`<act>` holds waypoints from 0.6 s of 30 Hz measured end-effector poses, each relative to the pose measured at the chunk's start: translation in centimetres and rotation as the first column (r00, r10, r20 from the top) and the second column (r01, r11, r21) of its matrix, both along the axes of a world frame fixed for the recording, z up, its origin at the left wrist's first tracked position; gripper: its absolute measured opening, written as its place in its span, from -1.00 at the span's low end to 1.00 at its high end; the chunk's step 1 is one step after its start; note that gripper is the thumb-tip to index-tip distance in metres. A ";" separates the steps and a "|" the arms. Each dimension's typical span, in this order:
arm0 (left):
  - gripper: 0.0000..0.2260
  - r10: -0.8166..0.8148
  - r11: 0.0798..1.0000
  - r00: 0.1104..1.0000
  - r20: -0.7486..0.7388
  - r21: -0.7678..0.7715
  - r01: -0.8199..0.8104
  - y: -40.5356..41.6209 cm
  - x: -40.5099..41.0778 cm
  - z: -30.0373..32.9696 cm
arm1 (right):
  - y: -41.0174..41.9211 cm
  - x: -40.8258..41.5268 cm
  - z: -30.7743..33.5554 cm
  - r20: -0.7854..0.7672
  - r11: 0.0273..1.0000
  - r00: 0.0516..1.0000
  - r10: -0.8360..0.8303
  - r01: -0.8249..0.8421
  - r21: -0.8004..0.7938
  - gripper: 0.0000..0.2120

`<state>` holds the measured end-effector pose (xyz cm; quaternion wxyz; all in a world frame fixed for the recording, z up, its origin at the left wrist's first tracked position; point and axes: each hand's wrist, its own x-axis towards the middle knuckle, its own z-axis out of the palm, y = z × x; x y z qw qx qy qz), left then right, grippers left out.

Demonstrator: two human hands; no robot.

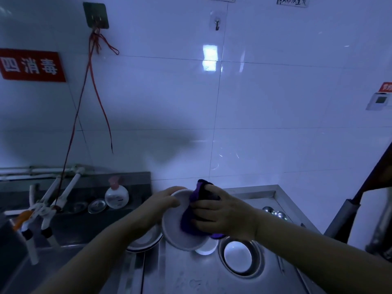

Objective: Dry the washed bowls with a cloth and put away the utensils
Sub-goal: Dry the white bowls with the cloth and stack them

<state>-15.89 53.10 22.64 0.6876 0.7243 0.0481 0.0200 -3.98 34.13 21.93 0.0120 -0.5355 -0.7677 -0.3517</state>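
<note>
Lower centre of frame: I see the white bowl (180, 225) held tilted above the steel counter (250, 198), its hollow facing the camera. Left hand (161, 203) grips the bowl's upper-left rim, fingers curled over the edge. Right hand (220, 213) clutches the purple cloth (191, 221) and presses it into the bowl's right half. Below, partly hidden: a blue-rimmed bowl (144, 245) at left, a steel bowl (241, 257) at lower right. Soap bottle (116, 197) stands left of the hands.
</note>
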 end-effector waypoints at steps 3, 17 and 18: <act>-0.66 -0.041 0.998 0.987 -0.152 -0.049 0.033 0.5 -0.3 0.0 | 0.1 -0.3 -0.2 -0.080 1.000 0.997 0.017 -0.017 -0.002 -0.86; -0.91 -0.336 0.237 0.934 0.122 0.971 -0.042 0.3 -2.1 1.4 | -1.9 -0.6 1.0 -0.671 0.883 0.593 -0.445 0.165 -0.440 -0.61; -0.96 -0.303 0.317 0.948 0.101 0.949 0.001 0.4 -2.2 1.3 | -2.1 -0.4 1.2 -0.730 0.903 0.537 -0.422 0.176 -0.392 -0.59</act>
